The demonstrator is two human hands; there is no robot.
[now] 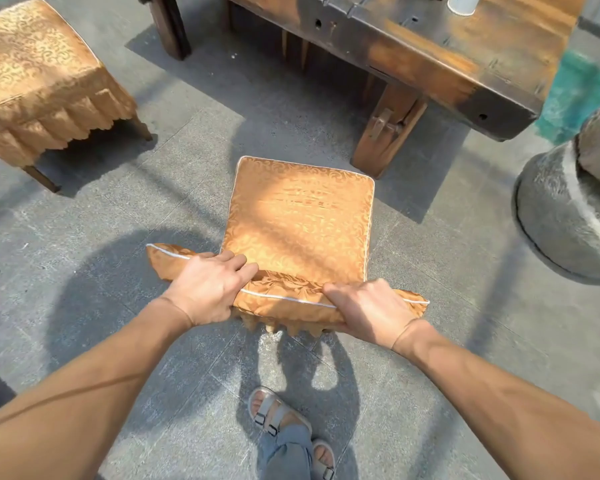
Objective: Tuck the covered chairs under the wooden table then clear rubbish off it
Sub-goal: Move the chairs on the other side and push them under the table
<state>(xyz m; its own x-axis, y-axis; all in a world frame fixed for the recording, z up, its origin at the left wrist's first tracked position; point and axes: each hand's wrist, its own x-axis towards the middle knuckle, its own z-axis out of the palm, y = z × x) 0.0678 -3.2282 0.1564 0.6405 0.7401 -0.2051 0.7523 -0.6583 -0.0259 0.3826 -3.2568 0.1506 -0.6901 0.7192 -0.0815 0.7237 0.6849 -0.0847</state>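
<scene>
A chair in a gold patterned cover (298, 220) stands on the paving in front of me, its seat facing the wooden table (440, 53) at the top right. My left hand (208, 285) and my right hand (368, 310) both grip the top of its covered backrest, one at each side. The seat's front edge sits close to the table's near leg (385, 133), outside the tabletop. A second covered chair (42, 84) stands at the far left, apart from the table. A white cup-like object (463, 3) stands on the table's far edge, cut off by the frame.
A large grey stone base (561, 220) stands on the right, close to the table's corner. A dark wooden post (170, 26) rises at the top left of the table. My sandalled feet (281, 420) are just behind the chair. Grey paving lies between the two chairs.
</scene>
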